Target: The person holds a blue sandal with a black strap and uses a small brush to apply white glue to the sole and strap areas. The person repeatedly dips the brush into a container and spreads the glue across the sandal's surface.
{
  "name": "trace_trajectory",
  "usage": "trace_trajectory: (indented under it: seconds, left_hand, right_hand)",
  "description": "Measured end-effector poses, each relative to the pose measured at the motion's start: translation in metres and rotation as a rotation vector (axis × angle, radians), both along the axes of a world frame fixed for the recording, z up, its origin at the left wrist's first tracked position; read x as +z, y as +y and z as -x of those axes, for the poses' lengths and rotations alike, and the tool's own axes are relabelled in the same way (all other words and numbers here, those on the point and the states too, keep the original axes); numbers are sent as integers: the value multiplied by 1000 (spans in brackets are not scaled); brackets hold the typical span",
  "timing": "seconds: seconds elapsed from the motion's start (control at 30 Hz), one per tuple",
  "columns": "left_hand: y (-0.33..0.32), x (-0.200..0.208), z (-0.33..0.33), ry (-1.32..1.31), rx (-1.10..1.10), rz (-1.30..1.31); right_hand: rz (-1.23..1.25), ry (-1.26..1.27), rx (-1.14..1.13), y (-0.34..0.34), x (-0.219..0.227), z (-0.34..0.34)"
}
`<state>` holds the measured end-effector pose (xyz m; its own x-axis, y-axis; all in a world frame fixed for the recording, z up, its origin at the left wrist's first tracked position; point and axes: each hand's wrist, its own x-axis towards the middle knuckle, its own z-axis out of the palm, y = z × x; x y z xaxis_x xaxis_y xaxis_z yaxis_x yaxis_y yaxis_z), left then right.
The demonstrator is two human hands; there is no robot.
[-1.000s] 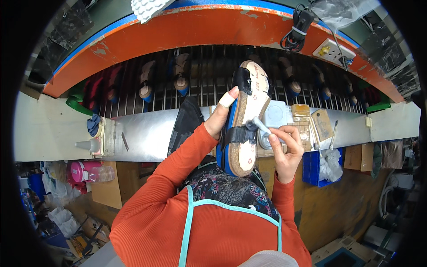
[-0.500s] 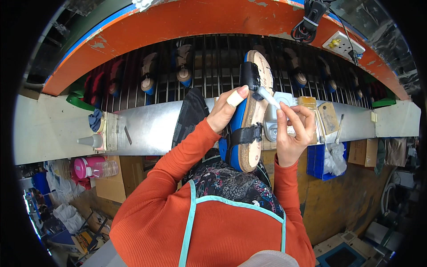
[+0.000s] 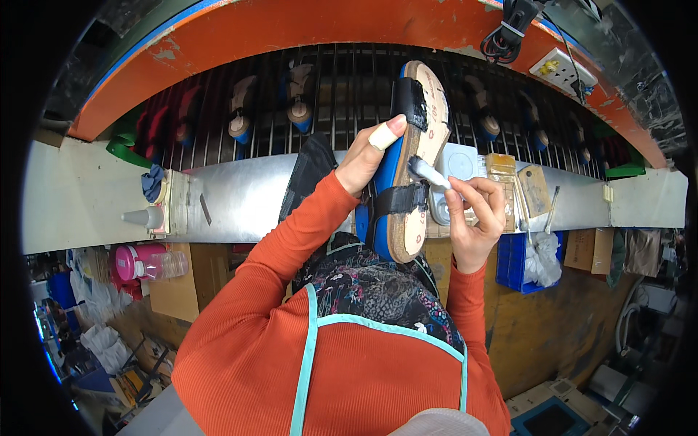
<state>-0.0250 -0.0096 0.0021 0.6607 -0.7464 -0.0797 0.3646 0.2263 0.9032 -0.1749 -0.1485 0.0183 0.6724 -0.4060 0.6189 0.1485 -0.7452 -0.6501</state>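
Note:
An upturned sandal (image 3: 432,145) on a blue shoe last stands lengthwise before me, its pale sole and cork edge showing. Two black straps (image 3: 401,200) are folded over onto the sole. My left hand (image 3: 358,163) grips it by its left side, with a pale wrap on the thumb; most of the fingers are hidden behind. Between thumb and fingertips, my right hand (image 3: 476,218) pinches a small white-handled brush (image 3: 432,174). Its dark bristles touch the sole near the cork edge, between the straps.
Behind the metal bench (image 3: 247,196), several sandals on lasts rest on a rack of metal bars (image 3: 349,109) under an orange frame (image 3: 313,29). A grey-white container (image 3: 459,161) sits behind my right hand. Below the bench hangs a blue bin (image 3: 513,265); a black cloth-like piece (image 3: 309,174) lies left.
The brush has moved toward me along the sole, from beside the far strap to between the straps. My left hand keeps its hold on the sandal. The view has shifted slightly.

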Motion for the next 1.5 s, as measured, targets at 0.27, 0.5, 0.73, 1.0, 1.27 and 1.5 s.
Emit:
trace_trajectory:
  seconds: [0.27,0.5,0.73,1.0,1.27,1.5]
  left_hand:
    - [-3,6,-4,-52,85,-14]
    - [-7,5,-7,-17,88,-5]
    - [-12,2,-9,-12,55,17]
    - [-16,-3,-12,95,52,21]
    - [-4,-15,-18,67,202,-118]
    - [0,-14,-18,-30,248,-210]
  right_hand:
    - [7,85,89,-5,6,15]
    - [-13,114,106,-1,5,27]
    - [-30,111,242,-14,15,32]
    - [-256,86,136,-7,-1,23]
    - [-384,220,192,2,1,46]
    - [-143,205,80,6,-3,28]
